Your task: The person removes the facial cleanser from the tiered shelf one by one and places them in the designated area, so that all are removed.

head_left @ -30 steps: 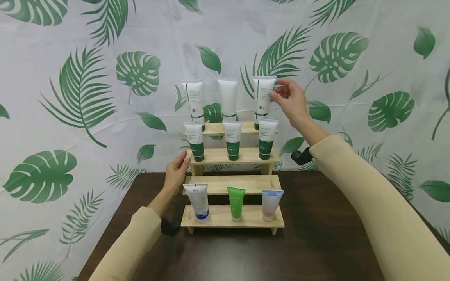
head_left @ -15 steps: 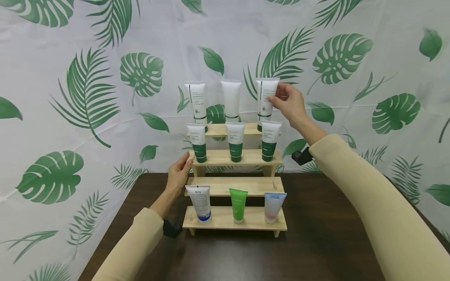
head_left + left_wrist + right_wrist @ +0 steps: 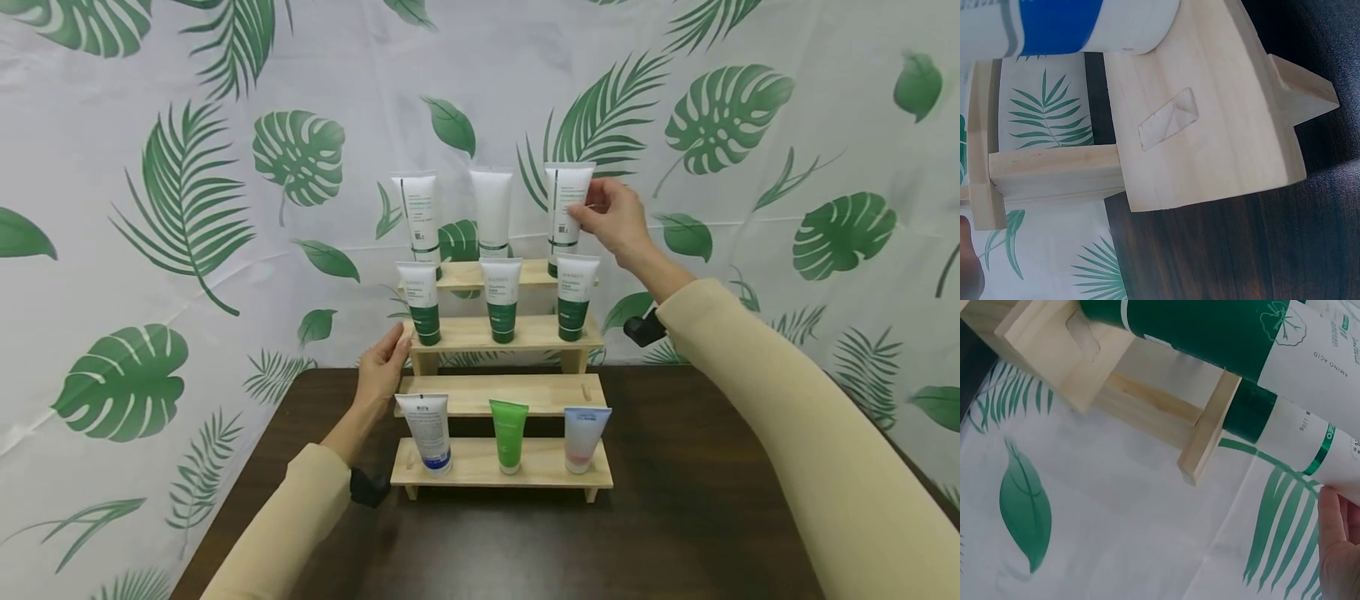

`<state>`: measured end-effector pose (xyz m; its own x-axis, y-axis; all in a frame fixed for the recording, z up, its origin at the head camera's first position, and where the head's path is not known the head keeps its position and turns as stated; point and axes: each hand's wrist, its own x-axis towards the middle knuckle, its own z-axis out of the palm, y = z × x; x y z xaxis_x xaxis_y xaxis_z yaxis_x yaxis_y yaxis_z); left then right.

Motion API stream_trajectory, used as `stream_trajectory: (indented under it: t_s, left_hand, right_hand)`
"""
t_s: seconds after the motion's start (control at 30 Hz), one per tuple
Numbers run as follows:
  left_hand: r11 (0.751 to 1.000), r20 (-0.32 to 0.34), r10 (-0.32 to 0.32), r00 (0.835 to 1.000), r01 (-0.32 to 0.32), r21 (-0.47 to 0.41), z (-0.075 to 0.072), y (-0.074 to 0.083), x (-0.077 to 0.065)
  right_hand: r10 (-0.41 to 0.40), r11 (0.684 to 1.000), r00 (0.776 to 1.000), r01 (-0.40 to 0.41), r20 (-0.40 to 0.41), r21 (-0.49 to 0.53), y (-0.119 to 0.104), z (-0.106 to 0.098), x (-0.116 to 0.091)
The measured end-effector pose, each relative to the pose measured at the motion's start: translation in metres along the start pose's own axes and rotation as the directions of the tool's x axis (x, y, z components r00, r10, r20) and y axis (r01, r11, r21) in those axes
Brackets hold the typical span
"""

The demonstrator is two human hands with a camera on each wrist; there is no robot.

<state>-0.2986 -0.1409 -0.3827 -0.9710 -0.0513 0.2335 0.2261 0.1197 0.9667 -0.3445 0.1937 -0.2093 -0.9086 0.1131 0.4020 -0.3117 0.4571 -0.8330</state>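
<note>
Evidently, the step in hand is the placing or squaring of a tall white tube [image 3: 566, 187] at the right end of the top tier [image 3: 528, 272] of a wooden stand [image 3: 495, 393]. The right hand [image 3: 621, 218] is clamped on this tube, thumb at the front, fingers behind its right edge. The right wrist view shows the tube's dark green cap meeting the tier. The left hand [image 3: 380, 371] has thumb and fingers together at the left end of the second tier from the top, apparently pinching the wood to steady the stand.

In my judgement, the next move calls for confirming that the cap sits flat, then releasing the tube without knocking the white-and-green tube [image 3: 576, 300] in front.

Materials: the stand is pale, smooth wood with faint grain; a slanted joint mark [image 3: 1169, 119] shows in the lowest tier. The tubes appear to be soft plastic, flat and crimped above, rounded at the caps. On the lowest tier stand a white-and-blue tube [image 3: 425, 429], a glossy green tube [image 3: 510, 433] and a translucent-looking blue-and-pink tube [image 3: 585, 437]. The table [image 3: 487, 546] is dark, streaked and slightly reflective; the leaf-printed backdrop [image 3: 333, 50] is creased.
</note>
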Motion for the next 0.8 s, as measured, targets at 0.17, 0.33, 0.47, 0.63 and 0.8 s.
stream_trajectory:
  t_s: [0.17, 0.33, 0.47, 0.63, 0.8]
  left_hand:
    - [1.0, 0.014, 0.0, 1.0, 0.001, -0.013, 0.003, 0.001, 0.001]
    - [1.0, 0.006, 0.001, 1.0, -0.001, -0.024, 0.006, 0.003, 0.001]
    - [1.0, 0.005, 0.001, 1.0, -0.001, -0.023, 0.006, 0.003, 0.002]
    - [1.0, 0.008, -0.004, 1.0, 0.004, -0.018, 0.004, 0.003, 0.0]
    - [1.0, 0.015, -0.015, 1.0, 0.016, -0.01, 0.0, 0.003, -0.001]
  right_hand:
    - [-0.005, 1.0, 1.0, 0.005, -0.028, -0.009, 0.001, -0.004, -0.001]
    - [-0.024, 1.0, 0.997, 0.024, -0.071, 0.002, 0.0, -0.01, -0.004]
    - [-0.054, 0.998, 0.99, 0.055, -0.128, -0.001, 0.0, -0.019, -0.009]
    - [-0.075, 0.997, 0.977, 0.077, -0.198, 0.005, 0.003, -0.037, -0.019]
    - [-0.045, 0.998, 0.968, 0.056, -0.245, 0.039, 0.009, -0.057, -0.031]
